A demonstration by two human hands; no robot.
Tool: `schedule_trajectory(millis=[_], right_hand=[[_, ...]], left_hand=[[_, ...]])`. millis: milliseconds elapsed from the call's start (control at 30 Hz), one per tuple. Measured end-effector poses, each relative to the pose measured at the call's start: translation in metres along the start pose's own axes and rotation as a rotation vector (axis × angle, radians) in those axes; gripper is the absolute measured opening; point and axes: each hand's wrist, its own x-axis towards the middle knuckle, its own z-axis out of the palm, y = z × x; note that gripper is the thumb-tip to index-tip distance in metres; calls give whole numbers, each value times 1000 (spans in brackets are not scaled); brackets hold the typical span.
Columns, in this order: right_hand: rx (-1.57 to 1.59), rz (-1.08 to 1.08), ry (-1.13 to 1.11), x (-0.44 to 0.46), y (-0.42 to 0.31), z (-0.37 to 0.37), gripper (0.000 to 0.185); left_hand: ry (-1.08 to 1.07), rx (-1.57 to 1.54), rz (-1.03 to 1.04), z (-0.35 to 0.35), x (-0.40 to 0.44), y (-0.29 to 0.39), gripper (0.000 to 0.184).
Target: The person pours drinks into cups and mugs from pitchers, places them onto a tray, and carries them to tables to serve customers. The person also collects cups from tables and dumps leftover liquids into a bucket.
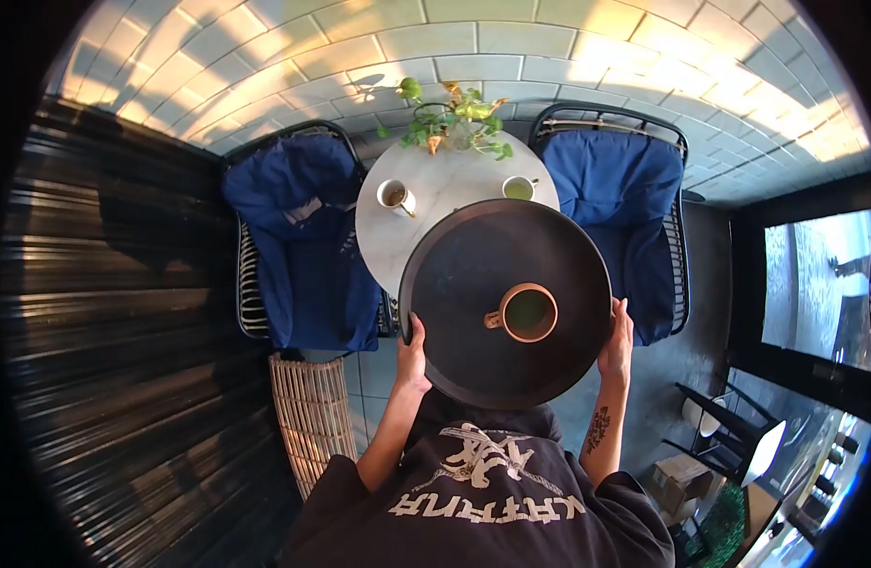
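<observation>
My left hand grips the left rim of a round black tray, its thumb over the edge. On the tray's right side my right hand holds the rim, fingers partly hidden beneath. An orange-brown cup with dark green liquid stands on the tray, its handle to the left. Beyond the tray is a round white marble table, partly covered by it from view. A white cup with brown residue stands at the table's left, and a white cup with green liquid at its right.
A leafy plant stands at the table's back. Chairs with blue cushions flank the table, one left and one right. A wicker piece is at lower left. A cardboard box and dark chair are at lower right.
</observation>
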Motion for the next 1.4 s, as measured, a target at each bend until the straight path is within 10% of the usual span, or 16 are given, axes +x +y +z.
schedule_trajectory(millis=[300, 667, 833, 1133, 1400], right_hand=[[-102, 17, -221, 26, 8, 62, 38], [-93, 18, -347, 46, 14, 95, 49], [-510, -150, -219, 137, 49, 81, 46], [-1269, -551, -169, 277, 102, 115, 108], [-1532, -479, -124, 307, 131, 125, 90]], left_hand=[[40, -245, -7, -58, 18, -27, 94], [138, -415, 67, -64, -15, -17, 59], [262, -405, 89, -61, -27, -17, 56], [374, -466, 57, -78, -49, -44, 58], [543, -506, 66, -84, -81, -46, 72]])
